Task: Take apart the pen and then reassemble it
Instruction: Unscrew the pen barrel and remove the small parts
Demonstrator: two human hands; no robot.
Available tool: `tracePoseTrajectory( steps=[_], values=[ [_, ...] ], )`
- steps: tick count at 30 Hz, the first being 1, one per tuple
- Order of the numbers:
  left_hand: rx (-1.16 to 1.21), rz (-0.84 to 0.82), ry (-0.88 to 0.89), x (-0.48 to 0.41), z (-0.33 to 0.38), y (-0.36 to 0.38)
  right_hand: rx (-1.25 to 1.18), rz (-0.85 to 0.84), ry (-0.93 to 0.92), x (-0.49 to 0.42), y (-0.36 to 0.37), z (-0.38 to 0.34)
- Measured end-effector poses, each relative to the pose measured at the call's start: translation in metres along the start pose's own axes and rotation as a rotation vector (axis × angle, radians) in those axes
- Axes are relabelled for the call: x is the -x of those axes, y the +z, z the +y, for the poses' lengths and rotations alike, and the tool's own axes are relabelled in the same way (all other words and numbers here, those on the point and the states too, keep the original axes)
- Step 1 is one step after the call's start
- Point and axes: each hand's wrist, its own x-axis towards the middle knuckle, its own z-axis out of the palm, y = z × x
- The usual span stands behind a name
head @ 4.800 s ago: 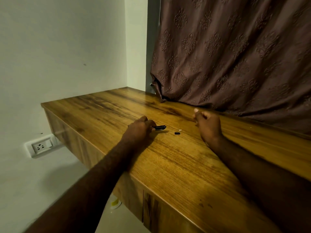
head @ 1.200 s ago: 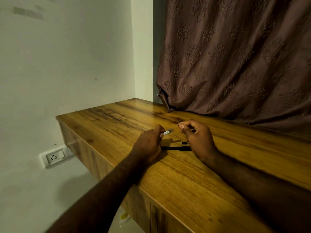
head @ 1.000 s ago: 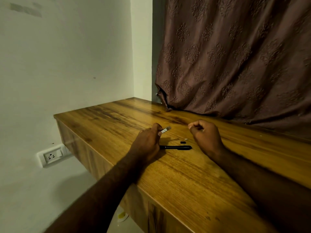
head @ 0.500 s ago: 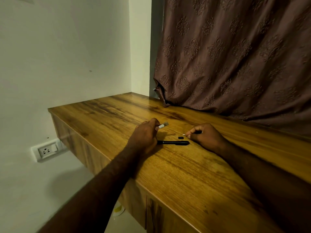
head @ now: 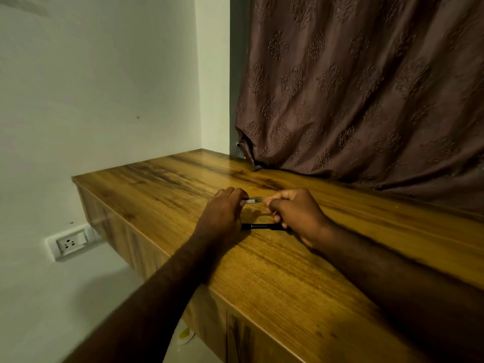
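Note:
My left hand point(head: 222, 213) pinches a short silvery pen piece point(head: 254, 200) and holds it just above the wooden table point(head: 282, 289), its free end pointing right. My right hand point(head: 297, 213) is raised beside it, thumb and forefinger pinched together a finger's width from that end. A tiny pale pen part is barely visible between those fingertips. The black pen barrel point(head: 262, 226) lies flat on the table between my wrists, its right end hidden under my right hand. The small black bit seen earlier is out of sight behind my hands.
A brown patterned curtain point(head: 366, 100) hangs down onto the back of the table. A white wall stands to the left, with a socket point(head: 69, 242) below the table's left edge. The table's front edge runs diagonally under my forearms.
My right hand has lifted from the tabletop, where it pinched a tiny pale part, and come up to the tip of the silvery piece. The left hand and the barrel have stayed put.

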Motion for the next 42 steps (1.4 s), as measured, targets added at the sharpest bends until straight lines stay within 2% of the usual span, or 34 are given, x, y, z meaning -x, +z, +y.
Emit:
tracePoseTrajectory(
  steps=[5,10,20,31,42],
  values=[
    [-0.053,-0.023,0.047,0.001,0.000,-0.002,-0.051,-0.068,0.151,0.003,0.004,-0.001],
    [-0.081,-0.044,0.050,0.002,0.000,-0.002,-0.114,-0.047,0.172,-0.001,0.001,0.000],
    [-0.060,0.006,0.050,0.000,0.007,-0.010,-0.275,-0.176,0.242,0.005,0.003,-0.005],
    [-0.018,0.035,0.023,0.003,0.002,-0.007,-0.409,-0.158,0.223,0.016,0.013,-0.001],
    [-0.007,0.028,0.041,0.002,0.002,-0.006,-0.389,-0.160,0.212,0.022,0.015,-0.003]
  ],
)
